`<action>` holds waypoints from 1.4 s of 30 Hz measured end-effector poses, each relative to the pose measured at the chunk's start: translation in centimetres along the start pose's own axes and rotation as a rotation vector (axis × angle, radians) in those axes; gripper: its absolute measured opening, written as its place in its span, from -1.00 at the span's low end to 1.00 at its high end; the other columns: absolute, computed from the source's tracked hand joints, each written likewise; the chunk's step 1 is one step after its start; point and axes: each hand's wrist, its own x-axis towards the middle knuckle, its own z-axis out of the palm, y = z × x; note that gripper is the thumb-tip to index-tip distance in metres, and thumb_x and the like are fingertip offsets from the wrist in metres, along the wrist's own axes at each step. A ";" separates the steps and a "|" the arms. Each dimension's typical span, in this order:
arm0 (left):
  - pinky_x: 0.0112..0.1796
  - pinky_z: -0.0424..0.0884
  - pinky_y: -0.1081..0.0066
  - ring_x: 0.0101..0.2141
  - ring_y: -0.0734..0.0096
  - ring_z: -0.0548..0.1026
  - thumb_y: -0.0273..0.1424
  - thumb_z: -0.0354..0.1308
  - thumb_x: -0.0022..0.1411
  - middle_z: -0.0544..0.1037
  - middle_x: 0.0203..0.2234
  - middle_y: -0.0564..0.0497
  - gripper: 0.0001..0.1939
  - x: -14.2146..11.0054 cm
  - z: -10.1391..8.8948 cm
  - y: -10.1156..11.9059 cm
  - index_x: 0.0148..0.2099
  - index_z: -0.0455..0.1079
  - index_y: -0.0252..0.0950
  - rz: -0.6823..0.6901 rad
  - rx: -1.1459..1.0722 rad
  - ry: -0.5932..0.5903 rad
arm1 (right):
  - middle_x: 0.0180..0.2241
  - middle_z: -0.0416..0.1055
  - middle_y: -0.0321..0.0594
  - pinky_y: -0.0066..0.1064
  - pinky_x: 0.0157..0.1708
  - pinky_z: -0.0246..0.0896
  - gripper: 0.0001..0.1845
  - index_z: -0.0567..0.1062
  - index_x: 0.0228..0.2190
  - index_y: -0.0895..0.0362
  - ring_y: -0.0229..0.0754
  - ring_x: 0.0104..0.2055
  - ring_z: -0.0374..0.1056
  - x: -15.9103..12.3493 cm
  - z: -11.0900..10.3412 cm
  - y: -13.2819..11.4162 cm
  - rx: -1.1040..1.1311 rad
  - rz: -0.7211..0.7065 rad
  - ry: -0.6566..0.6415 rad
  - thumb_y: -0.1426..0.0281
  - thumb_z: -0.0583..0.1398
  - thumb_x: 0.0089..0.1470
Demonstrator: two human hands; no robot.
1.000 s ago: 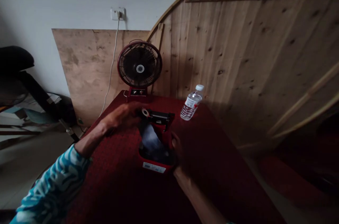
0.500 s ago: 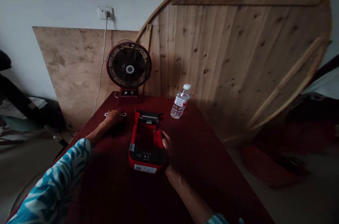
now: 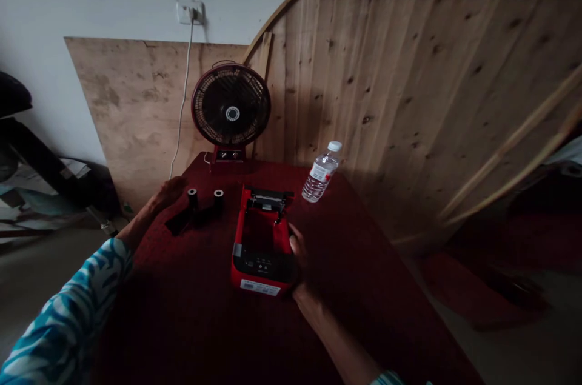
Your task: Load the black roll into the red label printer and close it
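Observation:
A small red printer (image 3: 261, 245) with its lid open lies on the dark red table (image 3: 204, 312). My right hand (image 3: 299, 251) rests against its right side, fingers curled on the casing. Two short dark rolls (image 3: 205, 197) stand upright to the left of the printer, with a dark flat piece (image 3: 178, 222) in front of them. My left hand (image 3: 167, 194) lies at the table's left edge, just left of the rolls; its fingers are too dark to read.
A red table fan (image 3: 231, 109) stands at the back of the table, its cord running up to a wall socket (image 3: 190, 12). A plastic water bottle (image 3: 322, 171) stands right of the printer. Wooden boards (image 3: 409, 88) lean against the wall behind.
My left hand carried the rolls away from the printer, set them upright on the table and drew back left. The open printer's inside now shows bare. My right hand stayed on it.

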 end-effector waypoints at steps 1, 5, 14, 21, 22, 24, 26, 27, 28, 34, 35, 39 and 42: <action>-0.07 0.46 0.27 -0.05 0.14 0.53 -0.29 0.18 0.21 0.61 -0.10 -0.15 -0.66 -0.2 0.1 -0.6 0.00 0.41 -0.33 -0.006 -0.027 -0.017 | -0.12 0.58 -0.18 -0.24 -0.25 0.36 -0.50 0.51 -0.07 0.07 -0.04 -0.17 0.47 0.0 0.0 0.0 0.008 0.024 0.009 0.09 0.21 -0.03; -0.12 0.48 0.23 -0.16 0.22 0.56 -0.26 0.22 0.21 0.62 -0.21 -0.04 -0.74 -0.6 1.6 -1.7 -0.14 0.47 -0.33 -0.006 -0.115 -0.071 | -0.07 0.56 -0.18 -0.24 -0.24 0.37 -0.43 0.48 -0.03 0.06 -0.03 -0.13 0.47 0.2 -0.1 0.2 0.013 0.072 0.006 0.07 0.21 -0.04; -0.29 0.50 0.28 -0.31 0.24 0.56 -0.04 0.22 0.13 0.61 -0.37 -0.05 -0.55 -2.9 0.5 0.6 -0.13 0.46 -0.33 -0.005 -0.282 -0.102 | -0.06 0.55 -0.19 -0.25 -0.24 0.36 -0.42 0.49 -0.02 0.05 -0.02 -0.12 0.45 0.1 -0.1 0.0 -0.010 0.064 -0.014 0.07 0.20 -0.06; -0.25 0.51 0.25 -0.20 0.07 0.58 -0.03 0.26 0.01 0.64 -0.19 -0.09 -0.40 -7.0 -2.7 7.4 0.08 0.45 -0.17 0.093 -0.363 -0.271 | -0.10 0.56 -0.18 -0.20 -0.18 0.35 -0.45 0.51 -0.08 0.07 0.00 -0.11 0.44 -0.6 1.0 -1.0 0.084 0.066 0.017 0.08 0.24 -0.10; -0.15 0.49 0.23 -0.11 0.04 0.56 -0.07 0.26 0.06 0.63 -0.12 -0.08 -0.44 -7.5 -2.4 8.7 0.09 0.46 -0.14 0.167 -0.296 -0.337 | -0.11 0.57 -0.19 -0.20 -0.19 0.35 -0.46 0.51 -0.08 0.06 0.00 -0.12 0.45 -0.6 1.0 -1.1 0.101 0.088 0.007 0.09 0.24 -0.10; -0.07 0.46 0.23 -0.07 0.02 0.54 -0.10 0.29 0.05 0.62 -0.11 -0.04 -0.51 -8.2 -1.2 11.1 0.03 0.52 -0.10 0.333 -0.176 -0.369 | -0.14 0.57 -0.21 -0.21 -0.20 0.36 -0.47 0.50 -0.08 0.05 -0.01 -0.14 0.46 -0.6 1.1 -1.2 0.126 0.131 0.003 0.10 0.25 -0.09; -0.07 0.45 0.25 -0.11 0.09 0.56 -0.16 0.26 0.10 0.63 -0.13 -0.01 -0.55 -8.5 0.7 13.0 0.06 0.51 -0.10 0.456 -0.074 -0.412 | -0.11 0.56 -0.22 -0.22 -0.16 0.35 -0.49 0.50 -0.07 0.03 -0.03 -0.11 0.46 -0.7 1.0 -1.2 0.141 0.122 -0.018 0.09 0.24 -0.06; -0.07 0.45 0.25 -0.14 0.13 0.56 -0.21 0.25 0.12 0.63 -0.13 -0.01 -0.56 -8.4 1.8 13.7 0.07 0.50 -0.10 0.501 -0.019 -0.419 | -0.08 0.55 -0.22 -0.22 -0.13 0.35 -0.50 0.51 -0.08 0.02 -0.04 -0.09 0.45 -0.7 1.0 -1.2 0.145 0.101 -0.037 0.09 0.24 -0.05; -0.06 0.45 0.26 -0.13 0.15 0.56 -0.25 0.24 0.14 0.62 -0.12 -0.01 -0.57 -8.3 2.7 14.2 0.08 0.49 -0.11 0.534 0.050 -0.424 | -0.07 0.55 -0.22 -0.22 -0.10 0.34 -0.51 0.51 -0.08 0.02 -0.04 -0.06 0.44 -0.7 0.9 -1.1 0.146 0.073 -0.053 0.08 0.23 -0.04; -0.03 0.42 0.20 0.03 0.02 0.50 -0.44 0.20 0.19 0.55 0.05 -0.05 -0.62 -7.5 6.1 17.4 0.06 0.49 -0.04 0.503 0.572 -0.489 | -0.10 0.56 -0.23 -0.19 -0.03 0.31 -0.51 0.53 -0.08 0.02 -0.02 0.01 0.40 -0.5 0.5 -0.7 0.119 -0.003 -0.056 0.07 0.23 -0.02; -0.04 0.42 0.17 0.02 -0.02 0.51 -0.47 0.18 0.20 0.56 0.03 -0.07 -0.64 -7.4 6.5 17.9 0.02 0.51 -0.05 0.493 0.609 -0.504 | -0.08 0.55 -0.23 -0.20 -0.01 0.29 -0.52 0.53 -0.08 0.01 -0.03 0.03 0.39 -0.5 0.4 -0.6 0.116 -0.007 -0.061 0.07 0.23 -0.02; -0.14 0.45 0.09 -0.11 -0.10 0.57 -0.58 0.10 0.19 0.63 -0.13 -0.21 -0.69 -6.9 8.1 18.7 -0.13 0.59 -0.19 0.483 0.651 -0.577 | -0.01 0.51 -0.25 -0.22 0.06 0.24 -0.54 0.54 -0.09 -0.01 -0.05 0.08 0.35 -0.4 0.2 -0.5 0.105 -0.026 -0.066 0.09 0.24 -0.02; -0.17 0.47 0.15 -0.16 -0.04 0.60 -0.65 0.11 0.14 0.65 -0.21 -0.19 -0.69 -6.3 8.9 18.4 -0.23 0.61 -0.23 0.489 0.624 -0.639 | 0.00 0.50 -0.25 -0.21 0.07 0.22 -0.55 0.54 -0.08 -0.01 -0.04 0.09 0.34 -0.3 0.2 -0.4 0.104 -0.029 -0.089 0.10 0.23 0.00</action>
